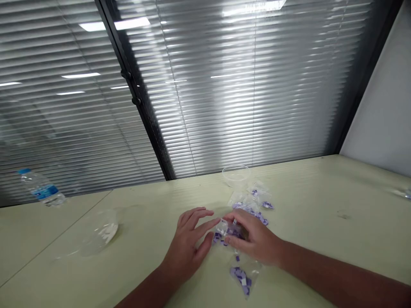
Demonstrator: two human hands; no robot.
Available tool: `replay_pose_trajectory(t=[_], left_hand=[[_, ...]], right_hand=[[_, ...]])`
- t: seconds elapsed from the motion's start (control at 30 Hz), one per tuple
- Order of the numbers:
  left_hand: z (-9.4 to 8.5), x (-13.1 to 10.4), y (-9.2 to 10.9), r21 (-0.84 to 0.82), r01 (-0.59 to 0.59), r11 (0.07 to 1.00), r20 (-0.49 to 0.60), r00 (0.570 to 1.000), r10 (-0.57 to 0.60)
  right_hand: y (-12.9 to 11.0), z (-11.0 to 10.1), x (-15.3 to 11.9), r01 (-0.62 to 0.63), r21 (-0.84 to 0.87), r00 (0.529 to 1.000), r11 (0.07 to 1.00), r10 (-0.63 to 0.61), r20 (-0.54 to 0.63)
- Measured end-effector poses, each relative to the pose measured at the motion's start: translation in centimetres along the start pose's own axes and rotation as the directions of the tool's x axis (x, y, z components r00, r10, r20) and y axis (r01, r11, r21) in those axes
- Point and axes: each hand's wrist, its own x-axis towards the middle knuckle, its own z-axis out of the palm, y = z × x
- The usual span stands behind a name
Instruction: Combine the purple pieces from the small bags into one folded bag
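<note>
My right hand [253, 239] is curled round a small clear plastic bag [222, 226] with purple pieces in it. From the left, my left hand [191, 237] reaches toward the same bag, its fingers stretched out and apart. The left index fingertip is at the bag's edge; whether it touches I cannot tell. Loose purple pieces [217, 236] lie on the table below the fingertips. Nearer to me is another clear bag of purple pieces [241, 278]. Beyond my right hand several more such bags [248, 203] lie in a heap.
A round clear plastic container [236, 174] stands at the back of the pale table [308, 205]. To the left lies another clear plastic container [99, 231]. A water bottle [43, 188] with a blue cap is at the far left. Window blinds [224, 85] rise behind the table.
</note>
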Motion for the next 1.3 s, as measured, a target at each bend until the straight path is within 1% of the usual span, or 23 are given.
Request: replay_pose_trajectory(t=[0.13,0.27,0.37,0.43,0.53,0.67,0.8,0.87,0.97,1.03,1.2,1.23,1.3], left_hand=[[0.1,0.0,0.3,-0.030,0.041,0.999,0.027,0.999,-0.040],[0.1,0.0,0.3,-0.056,0.018,0.998,0.042,0.999,-0.016],[0.2,0.0,0.2,-0.067,0.053,0.996,0.047,0.998,-0.050],[0.2,0.1,0.2,-0.083,0.076,0.994,0.055,0.996,-0.072],[0.1,0.3,0.4,-0.122,0.089,0.989,0.076,0.994,-0.081],[-0.2,0.5,0.6,-0.170,0.082,0.982,0.104,0.992,-0.065],[-0.4,0.5,0.7,-0.209,0.071,0.975,0.127,0.991,-0.045],[-0.4,0.4,0.7,-0.224,0.074,0.972,0.130,0.990,-0.045],[-0.4,0.3,0.7,-0.239,0.080,0.968,0.106,0.993,-0.056],[-0.4,0.3,0.9,-0.234,0.068,0.970,0.090,0.995,-0.048],[-0.3,0.4,1.6,-0.190,-0.033,0.981,0.121,0.991,0.057],[-0.3,0.3,1.7,-0.184,-0.040,0.982,0.120,0.991,0.063],[-0.1,0.2,1.6,-0.171,-0.022,0.985,0.100,0.994,0.040]], right_hand=[[0.0,0.0,0.1,0.022,-0.040,1.000,0.999,-0.021,0.017],[-0.1,0.1,0.2,0.106,-0.090,0.993,0.990,-0.101,0.059],[-0.3,0.1,0.2,0.163,-0.089,0.984,0.983,-0.156,0.083],[-0.4,0.0,0.2,0.170,-0.085,0.983,0.982,-0.164,0.080],[-0.5,0.0,0.1,0.143,-0.079,0.989,0.986,-0.139,0.055],[-0.6,-0.1,0.1,0.130,-0.079,0.990,0.988,-0.125,0.066],[-0.4,0.0,0.1,0.182,-0.163,0.981,0.970,-0.169,0.093],[-0.5,0.0,0.1,0.188,-0.200,0.980,0.962,-0.170,0.103],[-0.8,0.0,0.0,0.182,-0.233,0.980,0.955,-0.157,0.120],[-0.9,0.0,0.0,0.195,-0.249,0.977,0.949,-0.166,0.132],[-0.6,0.2,0.1,0.229,-0.253,0.970,0.940,-0.200,0.135],[-0.6,0.3,0.1,0.229,-0.245,0.971,0.942,-0.204,0.126],[-0.4,0.3,0.1,0.222,-0.224,0.974,0.949,-0.205,0.097]])
